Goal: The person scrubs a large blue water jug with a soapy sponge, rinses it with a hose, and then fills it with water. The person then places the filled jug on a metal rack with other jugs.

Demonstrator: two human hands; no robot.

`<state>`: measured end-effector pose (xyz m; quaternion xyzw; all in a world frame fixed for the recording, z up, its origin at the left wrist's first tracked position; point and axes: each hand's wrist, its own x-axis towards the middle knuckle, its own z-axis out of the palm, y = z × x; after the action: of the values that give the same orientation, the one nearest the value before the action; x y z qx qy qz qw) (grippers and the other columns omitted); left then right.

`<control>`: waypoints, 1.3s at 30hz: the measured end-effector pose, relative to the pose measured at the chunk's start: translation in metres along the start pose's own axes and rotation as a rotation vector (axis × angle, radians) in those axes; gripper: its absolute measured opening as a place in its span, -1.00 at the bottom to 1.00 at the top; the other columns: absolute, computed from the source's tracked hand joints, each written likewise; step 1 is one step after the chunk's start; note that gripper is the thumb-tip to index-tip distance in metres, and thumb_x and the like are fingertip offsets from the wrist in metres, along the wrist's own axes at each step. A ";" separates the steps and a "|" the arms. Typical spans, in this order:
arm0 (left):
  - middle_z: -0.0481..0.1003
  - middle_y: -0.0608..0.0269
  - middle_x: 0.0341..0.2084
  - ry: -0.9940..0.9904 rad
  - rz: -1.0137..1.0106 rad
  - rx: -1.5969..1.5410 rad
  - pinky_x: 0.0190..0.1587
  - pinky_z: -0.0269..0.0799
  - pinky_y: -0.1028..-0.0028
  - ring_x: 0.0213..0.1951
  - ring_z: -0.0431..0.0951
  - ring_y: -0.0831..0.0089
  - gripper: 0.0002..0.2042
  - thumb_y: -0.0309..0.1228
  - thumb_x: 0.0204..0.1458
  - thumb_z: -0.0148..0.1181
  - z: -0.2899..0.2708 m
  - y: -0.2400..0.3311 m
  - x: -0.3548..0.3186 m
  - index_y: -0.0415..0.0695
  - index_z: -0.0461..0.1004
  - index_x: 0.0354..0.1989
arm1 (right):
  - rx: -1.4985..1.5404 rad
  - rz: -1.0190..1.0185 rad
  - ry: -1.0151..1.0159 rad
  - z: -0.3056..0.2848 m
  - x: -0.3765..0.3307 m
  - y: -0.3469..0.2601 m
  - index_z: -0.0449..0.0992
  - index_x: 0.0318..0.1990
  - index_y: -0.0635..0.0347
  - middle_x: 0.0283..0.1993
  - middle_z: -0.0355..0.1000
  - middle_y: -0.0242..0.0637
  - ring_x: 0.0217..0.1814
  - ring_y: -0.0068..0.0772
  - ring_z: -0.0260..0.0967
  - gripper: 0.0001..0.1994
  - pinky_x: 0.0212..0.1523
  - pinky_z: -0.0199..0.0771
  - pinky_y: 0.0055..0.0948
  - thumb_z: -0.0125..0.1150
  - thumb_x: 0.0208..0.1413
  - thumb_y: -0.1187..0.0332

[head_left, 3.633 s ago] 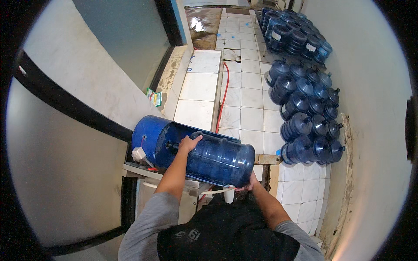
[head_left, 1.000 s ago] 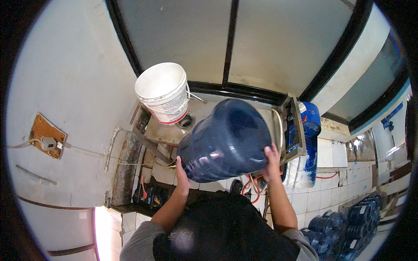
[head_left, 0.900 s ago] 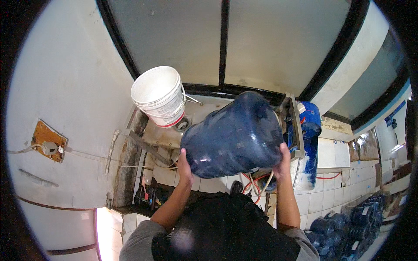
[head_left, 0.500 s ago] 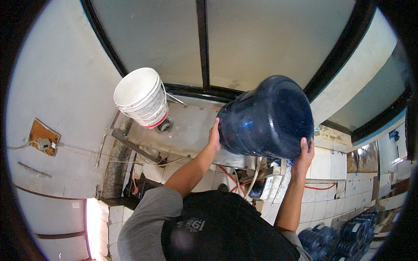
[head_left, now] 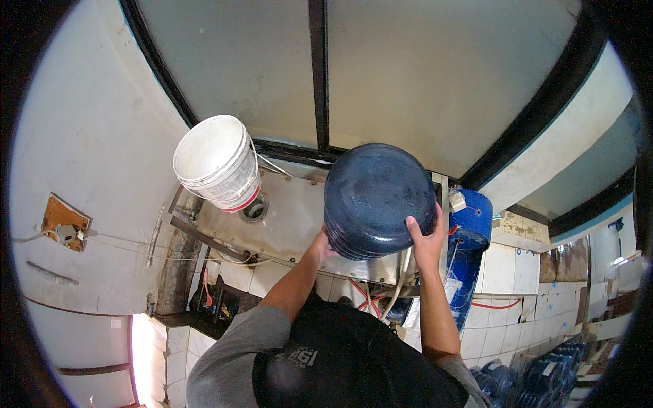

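Observation:
A large dark-blue water jug [head_left: 377, 194] is held over the right part of a metal counter [head_left: 289, 211], its round base facing up toward me. My left hand [head_left: 322, 243] grips its lower left side, with the fingers partly hidden beneath it. On the right side, my right hand [head_left: 427, 239] wraps round the jug, thumb near the base's rim. The jug's neck is out of sight under its body; whether it touches the counter I cannot tell.
A white bucket [head_left: 224, 170] with a wire handle stands at the counter's left, beside a round drain hole [head_left: 254, 209]. Right of the counter is a blue drum [head_left: 471, 221]. Hoses [head_left: 398, 289] hang below the front edge. Several blue jugs [head_left: 544, 374] lie at the lower right.
The jug has moved left and toward me, tipping from slanted to base up. Both hands moved left with it, and the blue drum behind has come into view.

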<state>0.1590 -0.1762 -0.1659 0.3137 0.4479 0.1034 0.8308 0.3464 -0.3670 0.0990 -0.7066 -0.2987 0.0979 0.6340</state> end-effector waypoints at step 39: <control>0.41 -0.03 0.26 0.176 1.139 1.068 0.31 0.33 0.18 0.28 0.41 -0.01 -0.35 -0.07 0.09 0.37 0.113 0.243 -0.157 -0.15 0.35 0.29 | -1.087 -0.034 -0.342 -0.148 0.085 0.227 0.61 -0.34 0.41 -0.22 0.55 0.28 -0.12 0.36 0.52 -0.65 -0.07 0.51 0.14 0.08 0.21 0.23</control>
<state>0.1865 -0.1054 0.1352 0.8426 0.2713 0.3084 0.3482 0.5586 -0.4486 -0.0714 -0.9005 -0.4157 0.0331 0.1236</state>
